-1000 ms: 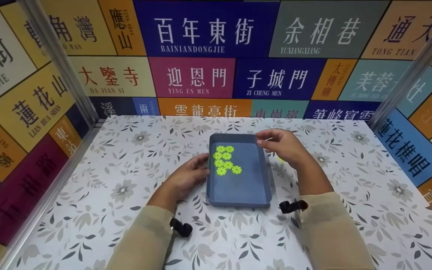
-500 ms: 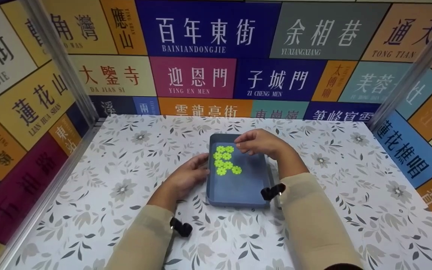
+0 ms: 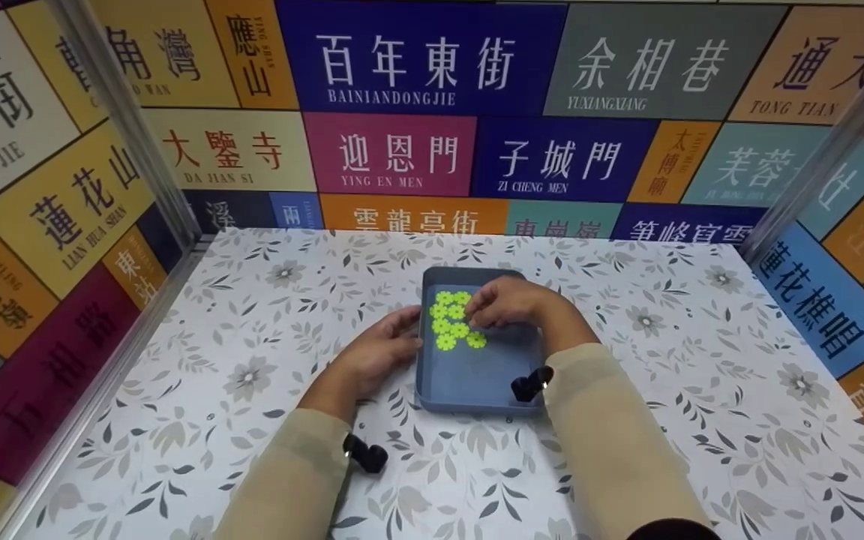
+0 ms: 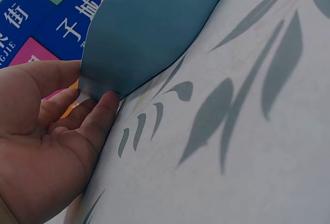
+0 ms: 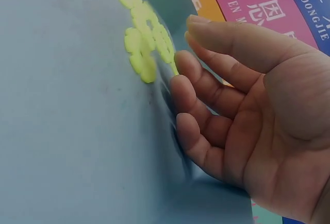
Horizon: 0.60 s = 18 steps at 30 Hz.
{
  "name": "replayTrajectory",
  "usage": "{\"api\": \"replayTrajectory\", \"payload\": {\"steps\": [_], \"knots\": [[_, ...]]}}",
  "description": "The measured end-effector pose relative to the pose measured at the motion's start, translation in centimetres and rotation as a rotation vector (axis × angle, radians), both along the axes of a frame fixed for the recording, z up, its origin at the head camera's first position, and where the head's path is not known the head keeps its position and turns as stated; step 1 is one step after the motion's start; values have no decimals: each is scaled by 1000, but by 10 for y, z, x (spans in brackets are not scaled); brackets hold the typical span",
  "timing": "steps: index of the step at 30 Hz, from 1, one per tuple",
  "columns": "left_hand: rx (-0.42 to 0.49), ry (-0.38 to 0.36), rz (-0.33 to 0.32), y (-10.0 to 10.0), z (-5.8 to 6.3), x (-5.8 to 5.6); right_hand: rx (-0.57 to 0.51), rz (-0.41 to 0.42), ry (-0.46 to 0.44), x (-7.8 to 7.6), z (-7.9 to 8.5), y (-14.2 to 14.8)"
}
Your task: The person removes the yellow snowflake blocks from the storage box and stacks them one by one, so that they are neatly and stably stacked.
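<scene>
A blue-grey rectangular tray [image 3: 481,382] lies on the table, with several yellow-green flower-shaped pieces [image 3: 446,342] grouped in its left half. My left hand [image 3: 379,349] is at the tray's left side. In the left wrist view, its fingertips [image 4: 109,100] touch the tray's outer wall [image 4: 149,28]. My right hand [image 3: 511,301] reaches over the tray, its fingertips by the right side of the flower pieces. The right wrist view shows its fingers [image 5: 188,90] loosely bent beside the pieces [image 5: 142,54], with nothing visible between thumb and fingers.
The table [image 3: 252,442] has a white cover printed with leaves and flowers. Panels with printed characters [image 3: 409,67] enclose it at the back and both sides. A small black camera [image 3: 364,454] sits at each wrist; a dark round object [image 3: 672,529] shows at the bottom edge.
My right hand has moved from the tray's right rim leftward over the tray, then down to the flower pieces. The left hand stays at the tray's left side.
</scene>
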State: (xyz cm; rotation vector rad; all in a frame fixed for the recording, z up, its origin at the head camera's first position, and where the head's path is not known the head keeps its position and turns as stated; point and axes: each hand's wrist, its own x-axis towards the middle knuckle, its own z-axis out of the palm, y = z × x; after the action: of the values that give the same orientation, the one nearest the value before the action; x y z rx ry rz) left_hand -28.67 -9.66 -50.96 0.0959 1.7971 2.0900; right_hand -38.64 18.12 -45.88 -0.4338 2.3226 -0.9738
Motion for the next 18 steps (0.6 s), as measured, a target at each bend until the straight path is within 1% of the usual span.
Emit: {"api": "replayTrajectory", "payload": {"steps": [4, 7, 15, 18], "knots": [[1, -1, 1, 1, 0, 1, 35, 30, 27, 1, -2, 4], [-9, 0, -1, 1, 0, 1, 34, 34, 18, 2, -3, 5], [-21, -9, 1, -1, 1, -1, 64, 83, 80, 3, -6, 5], [-27, -9, 3, -2, 1, -1, 64, 100, 77, 3, -6, 4]]}}
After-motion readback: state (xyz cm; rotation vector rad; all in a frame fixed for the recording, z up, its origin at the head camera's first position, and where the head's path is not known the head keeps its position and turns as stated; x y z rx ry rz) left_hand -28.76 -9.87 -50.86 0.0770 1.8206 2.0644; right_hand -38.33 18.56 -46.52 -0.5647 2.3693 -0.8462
